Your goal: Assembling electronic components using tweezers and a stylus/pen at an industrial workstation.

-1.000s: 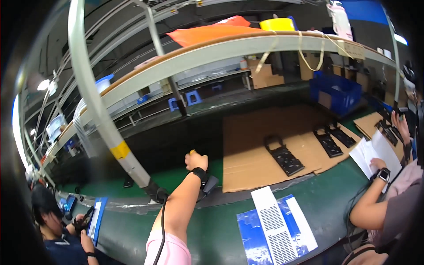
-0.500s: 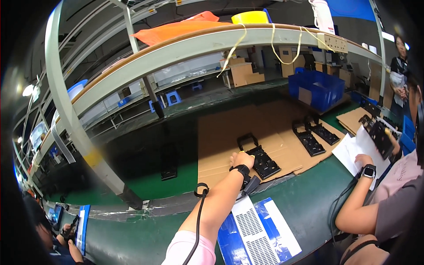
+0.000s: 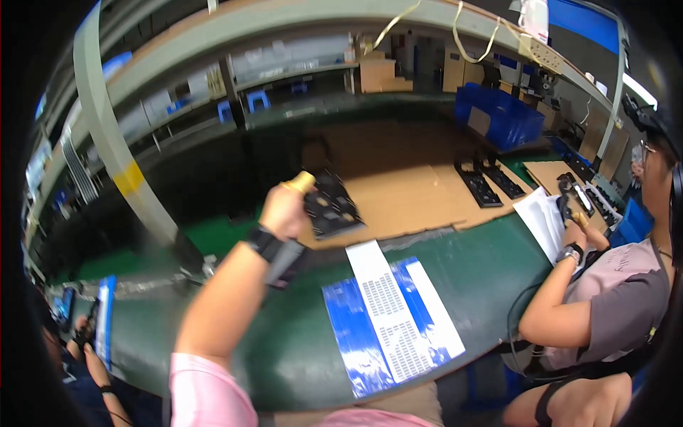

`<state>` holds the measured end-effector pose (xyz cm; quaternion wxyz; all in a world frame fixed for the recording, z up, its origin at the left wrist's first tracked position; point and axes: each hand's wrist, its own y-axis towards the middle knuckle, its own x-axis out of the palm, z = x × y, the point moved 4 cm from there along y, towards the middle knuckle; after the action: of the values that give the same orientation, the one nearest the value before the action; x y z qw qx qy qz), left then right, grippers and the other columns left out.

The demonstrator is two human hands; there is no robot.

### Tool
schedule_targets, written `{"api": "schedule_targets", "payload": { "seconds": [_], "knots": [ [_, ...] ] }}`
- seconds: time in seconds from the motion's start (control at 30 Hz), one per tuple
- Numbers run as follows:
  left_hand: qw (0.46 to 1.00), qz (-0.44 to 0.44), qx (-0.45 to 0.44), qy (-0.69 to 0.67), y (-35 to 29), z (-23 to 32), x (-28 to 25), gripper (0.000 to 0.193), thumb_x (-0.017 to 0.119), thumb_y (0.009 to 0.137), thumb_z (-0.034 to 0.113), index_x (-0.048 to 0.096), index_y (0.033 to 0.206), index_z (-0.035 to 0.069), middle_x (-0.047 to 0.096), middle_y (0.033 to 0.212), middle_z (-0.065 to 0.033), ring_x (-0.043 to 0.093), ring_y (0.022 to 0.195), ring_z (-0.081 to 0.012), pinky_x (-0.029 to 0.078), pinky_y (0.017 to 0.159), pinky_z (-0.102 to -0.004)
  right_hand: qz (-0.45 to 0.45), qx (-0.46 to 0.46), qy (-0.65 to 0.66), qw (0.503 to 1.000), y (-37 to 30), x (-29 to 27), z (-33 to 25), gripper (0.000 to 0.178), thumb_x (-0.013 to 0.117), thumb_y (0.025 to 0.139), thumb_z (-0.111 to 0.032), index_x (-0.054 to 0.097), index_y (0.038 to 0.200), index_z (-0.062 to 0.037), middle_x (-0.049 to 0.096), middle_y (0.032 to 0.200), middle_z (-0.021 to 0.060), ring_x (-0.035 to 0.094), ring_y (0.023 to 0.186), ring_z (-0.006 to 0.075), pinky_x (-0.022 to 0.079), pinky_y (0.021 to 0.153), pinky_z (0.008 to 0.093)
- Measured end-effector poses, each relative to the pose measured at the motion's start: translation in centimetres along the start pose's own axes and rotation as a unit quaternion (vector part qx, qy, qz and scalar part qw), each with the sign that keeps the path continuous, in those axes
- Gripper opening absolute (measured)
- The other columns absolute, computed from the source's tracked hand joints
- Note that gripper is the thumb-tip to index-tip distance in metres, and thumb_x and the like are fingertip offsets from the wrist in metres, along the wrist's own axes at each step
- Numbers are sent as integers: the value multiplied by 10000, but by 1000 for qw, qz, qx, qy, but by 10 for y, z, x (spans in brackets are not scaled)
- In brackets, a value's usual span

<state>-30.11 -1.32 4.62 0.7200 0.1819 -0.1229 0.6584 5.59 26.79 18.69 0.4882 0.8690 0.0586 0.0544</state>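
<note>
My left hand [image 3: 284,208], with yellow covering on a fingertip and a black band at the wrist, is closed on the left edge of a black plastic bracket [image 3: 333,206]. The bracket has a flat, perforated body and a loop at its far end, which looks dim. It lies at the left part of the brown cardboard [image 3: 398,192]. At the lower right rim, a hand with a dark wristband, seemingly my right hand [image 3: 594,400], hangs away from the table; its fingers are too unclear to read.
Two more black brackets [image 3: 478,186] lie on the cardboard's right side. A blue sheet with white label strips [image 3: 395,324] lies near me. A blue bin [image 3: 498,117] stands behind. A co-worker [image 3: 605,306] handles parts at right; another person [image 3: 92,363] sits at left. A post [image 3: 128,164] rises at left.
My left hand and the bracket have moved left across the cardboard. The view has shifted, showing more of the near table. The co-worker at right has lowered the black part.
</note>
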Motion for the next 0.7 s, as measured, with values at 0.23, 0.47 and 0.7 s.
{"api": "schedule_targets", "payload": {
  "seconds": [0.23, 0.47, 0.7],
  "knots": [
    [984, 130, -56, -108, -180, 47, -44, 295, 439, 900, 310, 547, 925, 37, 608, 810, -57, 554, 568, -114, 489, 530, -233, 431, 295, -449, 725, -121, -94, 69, 753, 166, 899, -542, 622, 825, 53, 588, 723, 137, 507, 559, 171, 386, 496, 249],
    [945, 94, -152, -274, -264, -14, 7, 417, 485, 877, 313, 454, 1130, -17, 582, 972, -125, 577, 661, -131, 500, 571, -223, 670, 289, -151, 667, -148, -157, 109, 177, 571, 822, -58, 580, 939, 74, 604, 913, 142, 601, 803, 188, 498, 720, 281],
    [959, 181, -89, -198, -256, -40, 19, 434, 535, 824, 104, 395, 1232, 58, 514, 1097, -68, 511, 947, -158, 427, 835, -300, 676, 286, -168, 658, -153, -176, 135, 212, 618, 795, -75, 601, 974, 38, 613, 914, 104, 574, 788, 136, 478, 693, 252]
  ]
}}
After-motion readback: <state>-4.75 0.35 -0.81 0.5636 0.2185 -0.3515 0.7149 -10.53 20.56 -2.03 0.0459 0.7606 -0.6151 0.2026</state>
